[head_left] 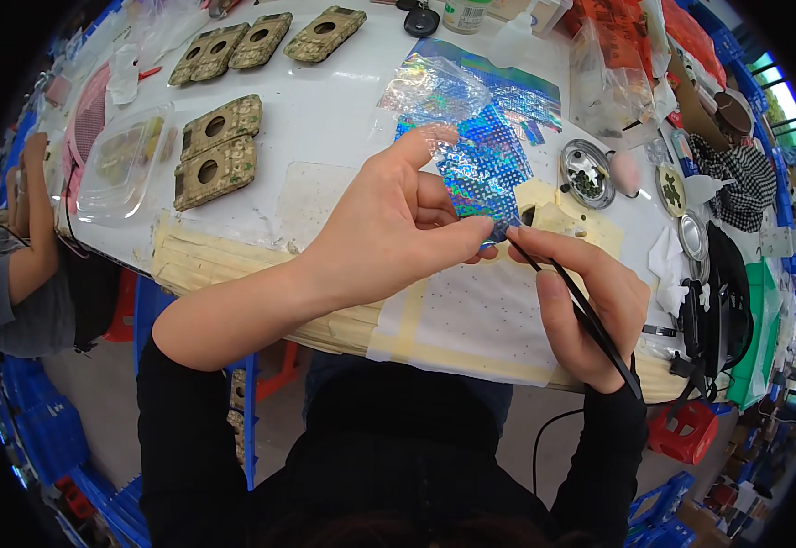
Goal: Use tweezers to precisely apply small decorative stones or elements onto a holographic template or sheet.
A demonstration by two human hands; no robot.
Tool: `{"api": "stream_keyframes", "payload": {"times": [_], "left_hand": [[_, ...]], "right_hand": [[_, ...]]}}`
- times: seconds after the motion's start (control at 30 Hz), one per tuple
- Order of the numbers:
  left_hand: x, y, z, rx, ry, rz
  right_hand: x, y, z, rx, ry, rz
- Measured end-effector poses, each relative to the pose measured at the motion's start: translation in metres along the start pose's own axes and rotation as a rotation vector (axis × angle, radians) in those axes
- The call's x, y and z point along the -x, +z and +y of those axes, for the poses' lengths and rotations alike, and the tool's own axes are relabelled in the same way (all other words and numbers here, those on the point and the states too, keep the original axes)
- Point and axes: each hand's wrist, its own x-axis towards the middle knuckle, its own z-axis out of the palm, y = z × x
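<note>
My left hand (380, 215) pinches the lower end of a blue holographic sticker sheet (485, 169) between thumb and fingers, above the work surface. In my right hand (594, 297) is a pair of black tweezers (590, 315), gripped like a pen. The tweezer tips meet the sheet's lower edge right beside my left thumb; whether anything is caught between them is too small to tell. Further holographic film (521, 84) and a crinkled clear wrapper (434, 87) lie just beyond. Beneath my hands is a speckled white sheet (471, 320) with yellow tape.
Camouflage model tank hulls (215, 171) with round holes stand at the left and back left. A clear plastic tub (124, 164) sits beside them. Right of my hands is a metal dish (606, 196) of small dark green parts. Another person's arm (40, 219) shows at far left.
</note>
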Motion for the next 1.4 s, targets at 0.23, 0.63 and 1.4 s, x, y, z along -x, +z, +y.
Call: {"api": "stream_keyframes", "payload": {"times": [0.23, 0.63, 1.4], "left_hand": [[0.001, 0.001, -0.004, -0.062, 0.076, 0.018], [-0.002, -0.001, -0.002, 0.065, -0.040, 0.011], [0.000, -0.001, 0.008, 0.144, 0.036, -0.032]], "right_hand": [[-0.001, -0.001, -0.003, 0.042, 0.000, -0.020], [-0.001, -0.005, -0.008, 0.085, -0.020, -0.083], [-0.001, 0.001, 0.002, 0.351, -0.432, 0.039]]}}
